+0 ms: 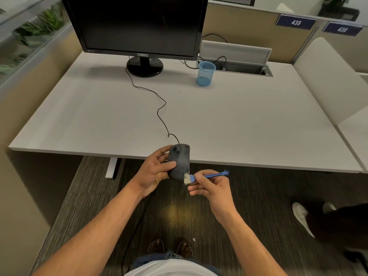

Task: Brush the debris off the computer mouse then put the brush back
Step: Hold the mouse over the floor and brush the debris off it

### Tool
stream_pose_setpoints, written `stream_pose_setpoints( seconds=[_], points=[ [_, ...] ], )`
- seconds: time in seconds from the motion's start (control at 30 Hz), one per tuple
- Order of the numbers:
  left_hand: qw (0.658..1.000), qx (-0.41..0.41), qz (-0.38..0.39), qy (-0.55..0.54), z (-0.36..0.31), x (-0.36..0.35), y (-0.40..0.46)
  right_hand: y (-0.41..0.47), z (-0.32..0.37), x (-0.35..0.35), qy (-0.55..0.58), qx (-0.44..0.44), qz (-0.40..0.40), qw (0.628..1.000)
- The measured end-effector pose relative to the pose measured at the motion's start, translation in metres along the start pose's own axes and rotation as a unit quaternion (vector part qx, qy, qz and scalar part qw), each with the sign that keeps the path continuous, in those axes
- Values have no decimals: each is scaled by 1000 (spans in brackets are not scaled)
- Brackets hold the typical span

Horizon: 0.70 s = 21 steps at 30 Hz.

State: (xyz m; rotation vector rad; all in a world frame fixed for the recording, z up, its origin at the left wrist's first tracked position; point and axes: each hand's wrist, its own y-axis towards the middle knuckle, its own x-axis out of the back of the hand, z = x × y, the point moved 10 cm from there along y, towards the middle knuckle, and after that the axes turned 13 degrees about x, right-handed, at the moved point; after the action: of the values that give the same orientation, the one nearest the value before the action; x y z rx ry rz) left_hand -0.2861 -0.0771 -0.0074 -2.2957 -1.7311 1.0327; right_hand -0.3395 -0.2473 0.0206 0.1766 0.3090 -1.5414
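My left hand (155, 172) grips a dark, dusty computer mouse (180, 158) and holds it up over the near edge of the white desk (249, 120). Its black cable (159, 112) runs back across the desk toward the monitor. My right hand (211, 189) pinches a small blue brush (207, 176) with white bristles. The bristles touch the lower right side of the mouse. The brush handle points right and ends in a small hand shape.
A blue mesh cup (206, 73) stands on the desk at the back right, beside an open cable tray (239, 62). A black monitor (137, 26) stands at the back. Another person's shoe (300, 215) is on the carpet at the right.
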Motion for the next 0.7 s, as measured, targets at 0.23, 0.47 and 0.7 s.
stream_pose_setpoints(
  seconds=[0.23, 0.47, 0.7],
  points=[
    [1000, -4, -22, -12, -3, 4, 3, -2, -8, -7, -3, 3, -2, 1000],
    [999, -5, -34, -20, -5, 5, 5, -2, -18, -17, -8, -5, 2, 1000],
    [999, -3, -41, -26, -5, 7, 5, -1, -26, -26, -19, -19, 10, 1000]
  ],
)
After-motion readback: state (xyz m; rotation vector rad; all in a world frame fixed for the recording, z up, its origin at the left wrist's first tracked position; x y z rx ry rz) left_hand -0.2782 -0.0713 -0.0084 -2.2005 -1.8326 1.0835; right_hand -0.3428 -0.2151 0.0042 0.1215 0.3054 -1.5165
